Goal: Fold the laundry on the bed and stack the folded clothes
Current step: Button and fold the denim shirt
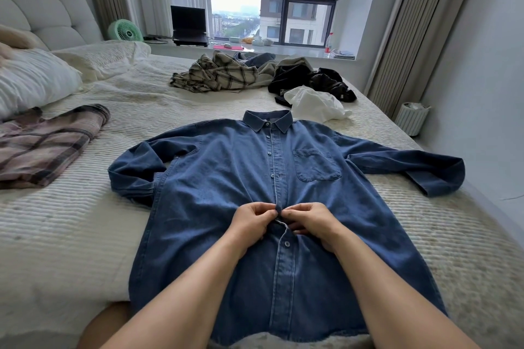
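Observation:
A blue denim shirt (pixel 226 178) lies face up on the bed (pixel 71 235), collar away from me, both sleeves spread out to the sides. My left hand (pixel 251 221) and my right hand (pixel 309 221) meet at the button placket in the middle of the shirt, and each pinches the fabric edge there. A pink and grey plaid garment (pixel 45 144) lies flat at the left. Farther back sits an unfolded heap: a beige plaid shirt (pixel 215 73), black clothes (pixel 309 79) and a white garment (pixel 314 103).
Pillows (pixel 37 79) and a padded headboard are at the far left. Behind the bed, a window ledge holds a laptop (pixel 188 25), a green fan (pixel 124 31) and a bottle (pixel 329 45). A white bin (pixel 411 119) stands on the floor at the right of the bed.

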